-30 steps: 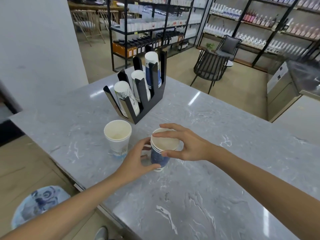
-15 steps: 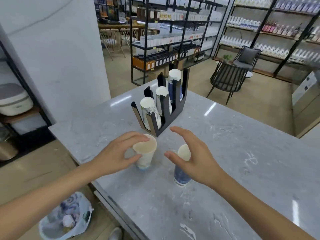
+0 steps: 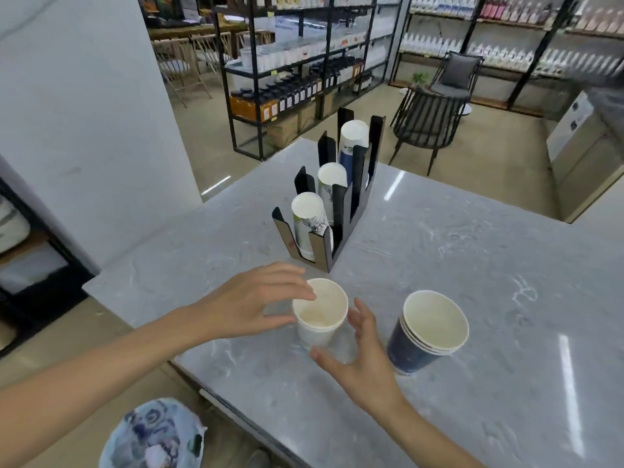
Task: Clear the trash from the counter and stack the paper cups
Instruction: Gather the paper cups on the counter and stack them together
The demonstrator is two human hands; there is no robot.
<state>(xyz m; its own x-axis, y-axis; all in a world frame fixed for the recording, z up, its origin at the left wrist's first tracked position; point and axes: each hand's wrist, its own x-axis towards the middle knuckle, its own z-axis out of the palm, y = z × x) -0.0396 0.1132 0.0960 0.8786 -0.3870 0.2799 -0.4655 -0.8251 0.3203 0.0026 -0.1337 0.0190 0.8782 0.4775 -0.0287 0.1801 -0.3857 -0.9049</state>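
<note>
1. I see the white paper cup (image 3: 319,317) standing upright on the grey marble counter (image 3: 506,265), near its front-left edge and just in front of the black cup holder (image 3: 332,211).
2. My left hand (image 3: 250,304) has its grip loosely spread at the cup's left side, one fingertip on or just over the rim; whether the thumb touches the wall I cannot tell.
3. My right hand (image 3: 359,363) is wide open and empty, palm curved toward the cup's near right side, not closed on anything.
4. The stack of dark blue paper cups (image 3: 427,332) stands just to the right, apart from the white cup.
5. I judge the white cup very light and thin-walled: it will tip from a nudge and dent or go oval if squeezed.
6. The rolled rim is the stiffest part, so I would take it just below the rim, thumb opposite fingers, with gentle pressure.
7. The polished counter looks slick, so the cup may slide before the grip closes.
8. A patterned trash bag (image 3: 152,437) sits open on the floor below the counter's edge.
</note>
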